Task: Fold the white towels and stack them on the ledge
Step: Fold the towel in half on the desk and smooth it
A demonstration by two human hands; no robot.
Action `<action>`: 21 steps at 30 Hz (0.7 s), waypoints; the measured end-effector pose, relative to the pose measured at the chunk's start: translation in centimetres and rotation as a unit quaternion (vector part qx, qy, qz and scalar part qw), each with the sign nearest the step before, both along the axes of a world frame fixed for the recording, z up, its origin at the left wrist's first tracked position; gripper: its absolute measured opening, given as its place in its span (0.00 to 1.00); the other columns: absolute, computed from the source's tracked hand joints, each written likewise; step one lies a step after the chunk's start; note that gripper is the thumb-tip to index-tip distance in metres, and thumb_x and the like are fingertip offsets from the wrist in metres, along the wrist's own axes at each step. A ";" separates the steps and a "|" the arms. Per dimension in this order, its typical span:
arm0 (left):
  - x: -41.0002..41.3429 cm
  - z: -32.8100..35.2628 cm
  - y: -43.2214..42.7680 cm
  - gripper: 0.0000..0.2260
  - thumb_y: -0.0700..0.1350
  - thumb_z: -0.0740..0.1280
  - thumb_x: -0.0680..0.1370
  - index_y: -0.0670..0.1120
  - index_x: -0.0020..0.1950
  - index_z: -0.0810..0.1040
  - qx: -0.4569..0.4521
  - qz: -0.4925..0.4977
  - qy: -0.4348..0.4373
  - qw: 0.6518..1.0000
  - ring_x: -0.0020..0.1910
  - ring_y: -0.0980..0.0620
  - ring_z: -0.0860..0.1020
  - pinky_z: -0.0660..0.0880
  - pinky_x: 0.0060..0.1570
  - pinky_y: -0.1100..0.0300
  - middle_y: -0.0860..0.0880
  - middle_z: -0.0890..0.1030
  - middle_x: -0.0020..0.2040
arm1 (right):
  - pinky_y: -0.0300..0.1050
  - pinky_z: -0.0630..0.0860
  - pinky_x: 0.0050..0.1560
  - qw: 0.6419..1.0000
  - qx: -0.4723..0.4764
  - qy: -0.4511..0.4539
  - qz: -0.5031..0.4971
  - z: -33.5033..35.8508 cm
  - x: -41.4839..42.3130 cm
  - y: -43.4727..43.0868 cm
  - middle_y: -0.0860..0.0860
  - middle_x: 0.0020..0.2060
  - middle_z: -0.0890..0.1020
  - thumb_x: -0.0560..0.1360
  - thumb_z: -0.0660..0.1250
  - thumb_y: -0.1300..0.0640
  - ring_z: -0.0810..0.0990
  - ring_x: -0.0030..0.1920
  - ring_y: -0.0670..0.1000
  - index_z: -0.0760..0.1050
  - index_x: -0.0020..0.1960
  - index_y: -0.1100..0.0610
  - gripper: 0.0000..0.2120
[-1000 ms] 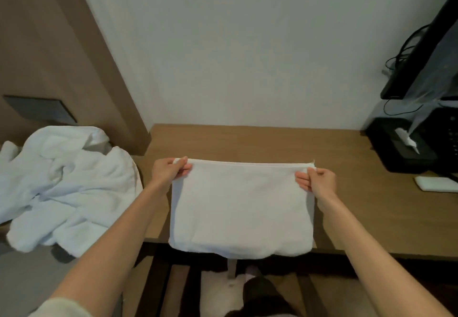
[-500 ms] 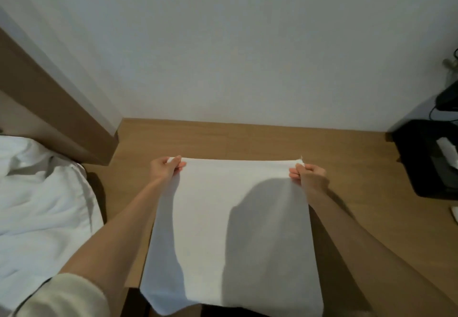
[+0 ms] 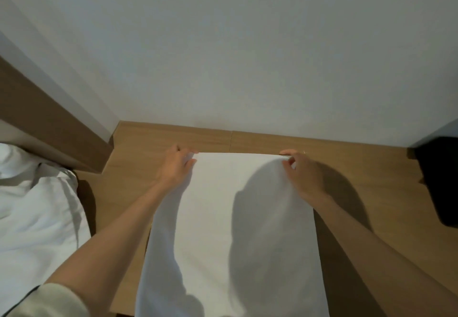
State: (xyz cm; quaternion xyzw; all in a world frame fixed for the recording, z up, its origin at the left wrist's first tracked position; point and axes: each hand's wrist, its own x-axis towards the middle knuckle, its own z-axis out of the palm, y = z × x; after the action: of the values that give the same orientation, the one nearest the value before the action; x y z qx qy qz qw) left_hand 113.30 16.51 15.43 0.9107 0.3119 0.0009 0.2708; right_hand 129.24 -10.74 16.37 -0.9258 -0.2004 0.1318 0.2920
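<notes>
We see a white towel (image 3: 223,230) spread lengthwise on the wooden ledge (image 3: 366,193). Its far edge runs straight and parallel to the white wall (image 3: 247,56), with a strip of bare wood between the two. The near end reaches the front edge of the ledge and passes out of the bottom of the frame, so we cannot tell how far it hangs. The cloth lies smooth and flat, with a broad dark shadow over its right half.

The left hand (image 3: 174,168) is at the towel's far left corner. Its fingers are bent and drawn together on the hem, pinching the corner, and the palm lies against the towel's left edge. The right hand (image 3: 303,175) is at the far right corner. Its fingers are curled down over the hem and nip the corner between fingertips and thumb. Both hands are low, at the level of the ledge, and the forearms run down either side of the towel. A pale sleeve (image 3: 57,302) shows at the left arm, low in the frame.

To the left, beyond the end of the ledge, lies a rumpled heap of white towels (image 3: 32,217), well apart from the spread one. A brown wooden panel (image 3: 49,131) slants up behind the heap and meets the wall. At the right edge a black object (image 3: 441,183) stands on the ledge against the wall. It is too dark for us to make out what it is.
</notes>
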 end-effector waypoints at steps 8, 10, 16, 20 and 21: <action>0.6 -0.2 0.3 0.09 0.45 0.66 0.78 0.46 0.57 0.79 0.022 -0.003 0.011 1.000 0.58 0.43 0.71 0.69 0.58 0.53 0.43 0.73 0.52 | 0.41 0.65 0.40 0.994 -0.054 0.064 0.068 -1.2 0.3 2.4 0.43 0.42 0.77 0.77 0.61 0.53 0.76 0.47 0.47 0.74 0.60 0.47 0.12; 1.1 -0.3 0.5 0.08 0.45 0.67 0.77 0.45 0.54 0.78 0.017 0.001 0.011 1.000 0.56 0.44 0.72 0.70 0.56 0.53 0.44 0.73 0.51 | 0.42 0.65 0.40 0.995 -0.051 0.069 0.056 -1.4 0.6 3.0 0.44 0.42 0.79 0.76 0.62 0.54 0.77 0.46 0.49 0.73 0.56 0.49 0.09; 1.9 -0.7 1.2 0.05 0.44 0.67 0.78 0.42 0.49 0.76 0.033 -0.041 0.015 0.999 0.56 0.44 0.69 0.64 0.53 0.57 0.45 0.74 0.52 | 0.44 0.70 0.44 0.986 -0.109 0.073 0.099 -1.1 2.2 4.0 0.46 0.43 0.79 0.76 0.65 0.52 0.78 0.49 0.50 0.74 0.51 0.53 0.06; 1.7 -0.7 1.5 0.04 0.45 0.64 0.79 0.48 0.46 0.71 0.025 -0.020 0.012 0.999 0.54 0.45 0.67 0.64 0.49 0.55 0.50 0.76 0.49 | 0.45 0.71 0.46 0.987 -0.101 0.048 0.117 -0.9 3.0 3.9 0.43 0.39 0.76 0.77 0.63 0.49 0.77 0.47 0.49 0.73 0.50 0.49 0.05; 1.8 -0.7 1.6 0.05 0.46 0.64 0.79 0.48 0.45 0.70 0.018 -0.010 0.011 1.000 0.54 0.45 0.68 0.64 0.48 0.55 0.51 0.76 0.48 | 0.46 0.71 0.47 0.987 -0.101 0.037 0.116 -0.9 3.0 3.9 0.42 0.39 0.75 0.78 0.63 0.48 0.76 0.47 0.48 0.73 0.50 0.49 0.05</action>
State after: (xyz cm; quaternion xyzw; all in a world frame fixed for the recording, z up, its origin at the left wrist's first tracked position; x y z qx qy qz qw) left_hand 115.09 18.08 14.76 0.9187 0.3053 -0.0065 0.2506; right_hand 132.28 -6.80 15.45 -0.9154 -0.2814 0.2189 0.1869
